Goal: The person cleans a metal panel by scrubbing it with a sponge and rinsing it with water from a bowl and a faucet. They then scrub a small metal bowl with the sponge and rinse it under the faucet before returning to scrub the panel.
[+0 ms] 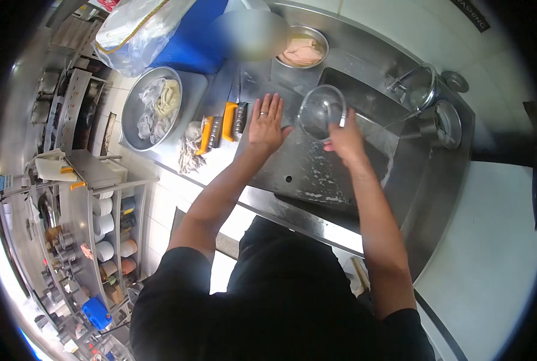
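Observation:
My left hand (267, 127) lies flat, fingers spread, on a grey metal board (280, 162) over the sink, with nothing held in it. My right hand (344, 137) grips the rim of a clear round bowl (321, 111) tilted above the sink basin. Some water or suds streak the metal beneath the bowl. Left of my left hand lie two orange-handled tools (229, 122) and a bunch of greyish strands (190, 157). A metal bowl with pinkish contents (303, 52) stands behind the clear bowl.
A large metal basin (130, 123) with cloths stands at the left, near a blue container (193, 42) and a plastic bag (139, 30). The faucet (428, 75) and a metal pot (446, 125) are at the right. Shelves with stacked dishes (103, 225) stand at far left.

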{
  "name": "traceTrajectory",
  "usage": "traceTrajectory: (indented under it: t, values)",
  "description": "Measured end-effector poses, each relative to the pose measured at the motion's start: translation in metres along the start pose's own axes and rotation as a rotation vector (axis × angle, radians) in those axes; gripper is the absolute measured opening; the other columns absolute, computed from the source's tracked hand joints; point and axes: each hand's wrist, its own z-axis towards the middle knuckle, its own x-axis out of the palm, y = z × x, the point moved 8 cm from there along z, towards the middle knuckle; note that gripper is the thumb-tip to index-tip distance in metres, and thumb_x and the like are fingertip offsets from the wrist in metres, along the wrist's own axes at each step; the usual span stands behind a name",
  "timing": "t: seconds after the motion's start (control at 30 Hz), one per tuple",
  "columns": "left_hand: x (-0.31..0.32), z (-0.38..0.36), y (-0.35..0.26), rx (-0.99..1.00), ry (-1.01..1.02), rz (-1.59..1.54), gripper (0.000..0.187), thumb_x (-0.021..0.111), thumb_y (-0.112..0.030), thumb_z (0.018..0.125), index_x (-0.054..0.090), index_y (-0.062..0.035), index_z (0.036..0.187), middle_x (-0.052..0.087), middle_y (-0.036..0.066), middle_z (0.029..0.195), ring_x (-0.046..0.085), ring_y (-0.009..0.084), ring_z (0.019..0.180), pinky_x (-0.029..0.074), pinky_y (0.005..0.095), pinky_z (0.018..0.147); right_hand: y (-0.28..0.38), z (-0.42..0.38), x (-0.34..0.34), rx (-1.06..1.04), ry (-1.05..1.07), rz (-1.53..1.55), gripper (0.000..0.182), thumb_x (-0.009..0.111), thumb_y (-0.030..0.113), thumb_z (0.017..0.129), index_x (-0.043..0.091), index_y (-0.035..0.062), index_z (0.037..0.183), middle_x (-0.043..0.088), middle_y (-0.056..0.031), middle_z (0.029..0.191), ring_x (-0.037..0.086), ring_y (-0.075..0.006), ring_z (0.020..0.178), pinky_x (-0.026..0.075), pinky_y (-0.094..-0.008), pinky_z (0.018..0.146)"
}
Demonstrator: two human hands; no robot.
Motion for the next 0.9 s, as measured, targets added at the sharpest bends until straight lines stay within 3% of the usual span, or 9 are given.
traceTrajectory:
  t: [0.1, 0.17, 0.2, 0.33, 0.43, 0.53, 0.63, 0.77, 0.9]
  values:
    - [-0.004, 0.027, 0.001, 0.022, 0.023, 0.049, 0.087, 0.047, -0.059, 0.098, 0.024, -0.0027, 0.16, 0.023, 0.012, 0.168, 0.015, 0.028, 0.157, 0.007, 0.049, 0.127, 0.033, 0.005, 0.024, -0.33, -0.175, -0.359, 0.074, 0.06, 0.005, 0.089, 0.025, 0.0016, 0.154, 0.05, -0.033, 0.137, 0.062, -0.0451, 0.116, 0.056, -0.0504, 0.088]
    - [-0.007, 0.039, 0.0, 0.022, 0.083, 0.092, 0.087, 0.047, -0.059, 0.098, 0.024, -0.0022, 0.16, 0.023, 0.012, 0.168, 0.015, 0.0279, 0.157, 0.006, 0.05, 0.126, 0.043, -0.004, 0.029, -0.397, -0.209, -0.467, 0.076, 0.061, 0.007, 0.089, 0.023, 0.0028, 0.155, 0.047, -0.0323, 0.14, 0.054, -0.0488, 0.125, 0.052, -0.054, 0.097]
    - [-0.003, 0.045, -0.003, -0.011, 0.057, 0.08, 0.085, 0.045, -0.059, 0.099, 0.024, -0.0049, 0.161, 0.022, 0.01, 0.169, 0.015, 0.0276, 0.157, 0.005, 0.0526, 0.126, 0.041, -0.004, 0.024, -0.464, -0.249, -0.455, 0.077, 0.061, 0.009, 0.089, 0.021, 0.0037, 0.155, 0.045, -0.0314, 0.142, 0.056, -0.0507, 0.12, 0.052, -0.0544, 0.096]
    - [0.019, 0.033, -0.053, 0.186, 0.12, 0.07, 0.076, 0.038, -0.058, 0.103, 0.023, -0.0143, 0.162, 0.021, 0.004, 0.169, 0.013, 0.027, 0.157, 0.003, 0.0547, 0.126, -0.046, 0.028, -0.031, -0.212, -0.443, -0.398, 0.073, 0.059, 0.008, 0.092, 0.022, 0.0043, 0.155, 0.05, -0.03, 0.137, 0.062, -0.0485, 0.111, 0.056, -0.0515, 0.091]
    - [0.039, -0.005, -0.106, 0.474, 0.226, 0.062, 0.073, 0.037, -0.058, 0.103, 0.024, -0.017, 0.162, 0.021, 0.004, 0.17, 0.012, 0.026, 0.157, 0.003, 0.0539, 0.126, -0.091, 0.023, -0.075, 0.117, -0.382, 0.332, 0.059, 0.054, 0.01, 0.097, 0.031, 0.0037, 0.151, 0.056, -0.0236, 0.129, 0.069, -0.036, 0.098, 0.064, -0.0435, 0.078]
    - [0.054, -0.03, -0.127, 0.582, 0.264, 0.026, 0.07, 0.038, -0.057, 0.104, 0.026, -0.0195, 0.162, 0.021, 0.003, 0.17, 0.012, 0.025, 0.157, 0.004, 0.0542, 0.126, -0.143, 0.043, -0.118, 0.167, -0.373, 0.605, 0.036, 0.049, 0.007, 0.1, 0.044, -0.0015, 0.134, 0.06, -0.0196, 0.122, 0.069, -0.031, 0.091, 0.066, -0.0412, 0.072]
    - [0.045, -0.037, -0.113, 0.539, 0.282, 0.07, 0.071, 0.041, -0.057, 0.103, 0.027, -0.0189, 0.161, 0.021, 0.003, 0.169, 0.014, 0.025, 0.157, 0.004, 0.0548, 0.126, -0.175, 0.06, -0.148, 0.172, -0.381, 0.744, 0.031, 0.05, 0.008, 0.1, 0.048, -0.0014, 0.13, 0.063, -0.0182, 0.117, 0.069, -0.0311, 0.092, 0.065, -0.0428, 0.076]
    - [0.028, -0.018, -0.06, 0.234, 0.241, -0.001, 0.077, 0.043, -0.059, 0.1, 0.025, -0.0174, 0.162, 0.02, 0.003, 0.17, 0.011, 0.0247, 0.157, 0.004, 0.0559, 0.126, -0.177, 0.059, -0.162, 0.124, -0.372, 0.863, 0.027, 0.055, 0.011, 0.098, 0.055, -0.0033, 0.121, 0.066, -0.0171, 0.109, 0.07, -0.0302, 0.094, 0.064, -0.0423, 0.079]
    - [0.012, -0.009, -0.037, 0.134, 0.029, 0.069, 0.077, 0.043, -0.062, 0.1, 0.027, -0.0174, 0.161, 0.024, 0.006, 0.168, 0.015, 0.0261, 0.157, 0.006, 0.0555, 0.125, -0.201, 0.071, -0.166, 0.185, -0.316, 0.797, 0.04, 0.053, 0.011, 0.1, 0.043, 0.0041, 0.137, 0.061, -0.0169, 0.119, 0.069, -0.0277, 0.093, 0.065, -0.0401, 0.074]
